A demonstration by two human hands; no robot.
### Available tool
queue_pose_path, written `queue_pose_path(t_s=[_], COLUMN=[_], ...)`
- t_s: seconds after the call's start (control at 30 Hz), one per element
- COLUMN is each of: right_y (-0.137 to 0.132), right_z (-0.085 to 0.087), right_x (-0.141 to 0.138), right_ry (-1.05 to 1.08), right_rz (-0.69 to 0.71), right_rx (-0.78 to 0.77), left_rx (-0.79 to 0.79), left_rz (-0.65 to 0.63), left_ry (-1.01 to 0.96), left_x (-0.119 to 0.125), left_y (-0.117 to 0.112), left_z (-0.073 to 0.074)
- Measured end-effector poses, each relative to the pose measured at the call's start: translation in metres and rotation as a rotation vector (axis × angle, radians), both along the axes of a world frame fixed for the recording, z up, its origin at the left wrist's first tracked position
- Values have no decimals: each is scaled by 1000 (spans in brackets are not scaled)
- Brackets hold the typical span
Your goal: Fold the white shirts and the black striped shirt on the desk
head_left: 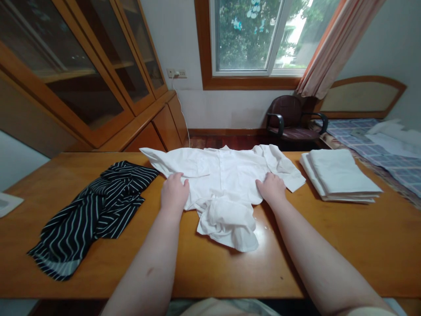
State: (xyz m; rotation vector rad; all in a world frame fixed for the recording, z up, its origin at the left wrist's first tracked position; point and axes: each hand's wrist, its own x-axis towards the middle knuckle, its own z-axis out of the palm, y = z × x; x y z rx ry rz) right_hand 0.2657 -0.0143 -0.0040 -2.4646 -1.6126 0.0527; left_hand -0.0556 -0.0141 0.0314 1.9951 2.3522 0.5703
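A white short-sleeved shirt [223,175] lies spread on the wooden table [329,245], sleeves out to both sides, its lower part bunched toward me. My left hand [174,192] rests palm down on the shirt's left side, fingers together and flat. My right hand [271,188] presses on the shirt's right side below the sleeve, fingers curled down into the cloth.
A black garment with white stripes [95,210] lies crumpled at the left of the table. A stack of folded white cloth [338,175] sits at the right. Behind the table stand a dark armchair [289,120], a wooden cabinet [98,87] and a bed [388,149].
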Motion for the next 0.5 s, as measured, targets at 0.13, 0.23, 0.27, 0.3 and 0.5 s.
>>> queue_pose_path(t_s=[0.13,0.23,0.27,0.3,0.5], right_y=[2,3,2,2,-1], right_z=[0,1,1,1,-10], right_x=[3,3,3,3,-3], right_ry=[65,154,190,228,622], right_rz=[-33,-41,-40,-38,76], right_rx=[21,1,-3,1,301], left_rx=[-335,-484,-485,-473,-313], left_rz=[227,124,104,100,66], left_ry=[-24,-75,-80,-84,-232], left_x=[-17,-19,-18,-17,-2], left_y=[3,9,10,12,9], left_z=[5,-4,-7,-9,-12])
